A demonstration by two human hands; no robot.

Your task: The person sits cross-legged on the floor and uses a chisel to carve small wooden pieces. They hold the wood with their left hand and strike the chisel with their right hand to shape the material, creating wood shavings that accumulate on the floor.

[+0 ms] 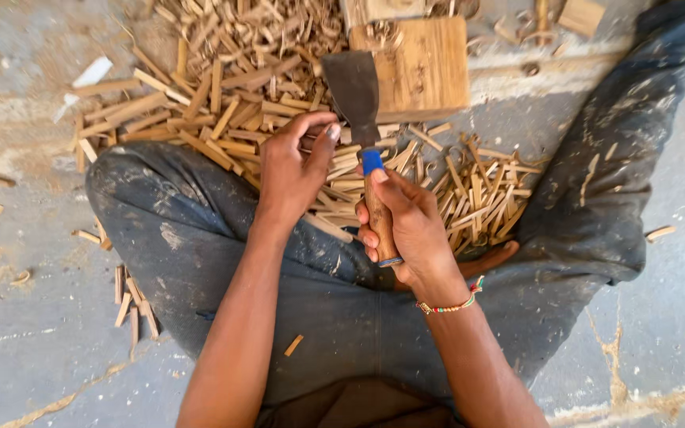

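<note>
Dusty grey trousers point(200, 238) on crossed legs fill the near view, above a grey concrete floor point(25, 349). Beyond the knees spreads one big heap of split wooden sticks point(231, 103), too many to count, light and brittle by the look of them. One thick wooden block point(430, 71) sits far right of the heap. One cleaver point(358, 103), with a dark broad blade, blue collar and wooden handle, stands blade-up in the middle; it looks heavy and stiff, best gripped on the handle. Right hand point(406, 226) wraps that handle, fingers closed tight. Left hand point(295, 166) hovers over the sticks, fingers curled narrow, possibly pinching one. One beaded bracelet point(453, 305) circles the right wrist.
</note>
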